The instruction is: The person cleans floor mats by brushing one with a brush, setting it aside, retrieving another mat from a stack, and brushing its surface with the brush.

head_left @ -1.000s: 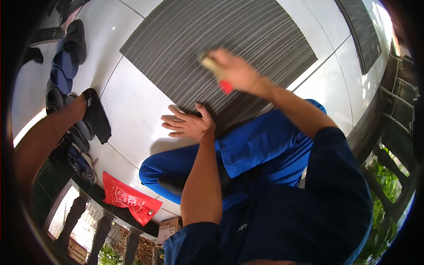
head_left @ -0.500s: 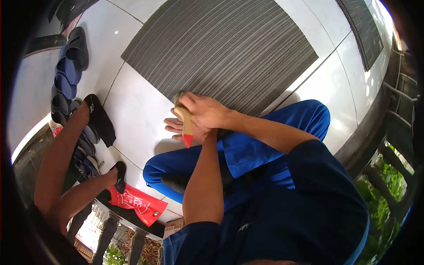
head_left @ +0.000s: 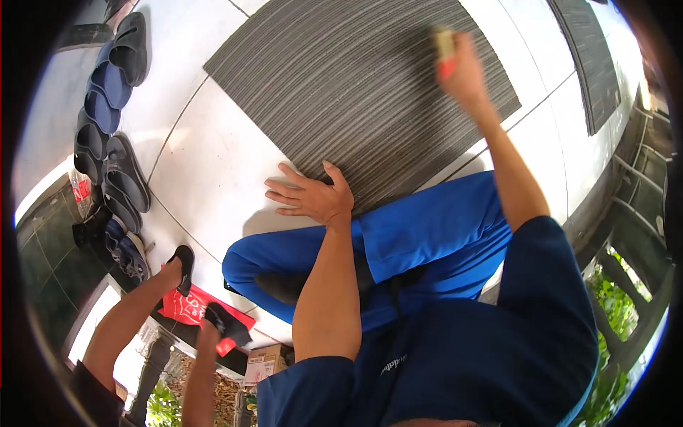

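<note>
My left hand (head_left: 316, 198) lies with its fingers spread at the near left edge of a grey striped mat (head_left: 341, 85), partly on the white tiles. Up near the mat's far right side, my right hand (head_left: 466, 78) is closed round a brush (head_left: 445, 46) with a pale wooden handle and a red end. Motion blurs that hand and the brush. Whether the bristles touch the mat I cannot tell.
Several dark and blue slides (head_left: 107, 92) line the left side. Another person's legs (head_left: 131, 313) stand at lower left beside a red bag (head_left: 192, 307) and a cardboard box (head_left: 263, 363). A second mat (head_left: 587, 57) lies at right, near a railing (head_left: 633, 249).
My right hand has swept the brush from beside my left hand to the mat's far right. My left hand stays put, fingers spread. The other person's legs have stepped toward the bottom of the view.
</note>
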Available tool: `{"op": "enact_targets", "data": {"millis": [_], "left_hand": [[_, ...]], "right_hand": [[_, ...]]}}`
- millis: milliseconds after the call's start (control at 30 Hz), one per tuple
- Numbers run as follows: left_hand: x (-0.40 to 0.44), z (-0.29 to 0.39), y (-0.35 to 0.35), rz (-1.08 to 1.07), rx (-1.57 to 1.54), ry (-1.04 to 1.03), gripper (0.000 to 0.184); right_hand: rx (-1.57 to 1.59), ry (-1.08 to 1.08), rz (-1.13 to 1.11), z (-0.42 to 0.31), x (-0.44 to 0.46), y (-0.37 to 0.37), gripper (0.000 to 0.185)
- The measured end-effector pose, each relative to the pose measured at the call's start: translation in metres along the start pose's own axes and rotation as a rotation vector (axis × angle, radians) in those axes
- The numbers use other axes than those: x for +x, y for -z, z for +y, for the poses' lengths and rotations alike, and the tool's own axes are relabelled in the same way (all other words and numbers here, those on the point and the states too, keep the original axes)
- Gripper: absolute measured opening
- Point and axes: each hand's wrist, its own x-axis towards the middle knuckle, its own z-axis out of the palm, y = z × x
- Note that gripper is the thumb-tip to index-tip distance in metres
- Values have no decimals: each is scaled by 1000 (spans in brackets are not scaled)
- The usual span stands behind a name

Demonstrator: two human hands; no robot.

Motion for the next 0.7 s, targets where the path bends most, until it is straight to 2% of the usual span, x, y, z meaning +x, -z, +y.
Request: {"op": "enact_targets", "data": {"millis": [33, 67, 100, 133, 233, 333, 367, 433, 467, 500, 567, 600, 667, 700], "left_hand": [[0, -1, -2, 5, 16, -6, 92], [0, -1, -3, 8, 10, -5, 92], [0, -2, -4, 11, 5, -3, 92], [-1, -2, -6, 13, -2, -1, 92], [3, -14, -23, 32, 27, -50, 95], [-2, -2, 0, -24, 0, -6, 98], [-2, -1, 0, 11, -69, -7, 93], [1, -1, -2, 2, -56, -2, 90], [1, -1, 0, -2, -49, 1, 88], [1, 1, 4, -8, -62, -4, 84], [1, 1, 5, -8, -57, -5, 84], [1, 0, 5, -8, -49, -9, 84], [2, 2, 4, 5, -30, -3, 84], [1, 1, 4, 8, -20, -4, 83]], "right_hand": [[90, 120, -90, -12, -26, -24, 43], [157, 189, -177, -54, -57, -31, 46], [283, 211, -313, -79, -82, -45, 45], [358, 144, -487, -102, -106, -60, 46], [419, 358, -697, -145, -147, -97, 43], [271, 638, -544, -121, -133, -101, 40], [149, 841, -421, -101, -113, -95, 38], [38, 616, -459, -62, -69, -47, 33], [-79, 694, -367, -36, -38, -19, 35], [-200, 417, -259, 26, -12, -24, 36], [-412, 430, -28, 99, 54, 17, 38], [-73, -160, -8, 91, 54, 37, 35], [-163, -84, 115, 77, 52, 24, 31], [-149, -86, 58, 46, 36, 14, 31]]}}
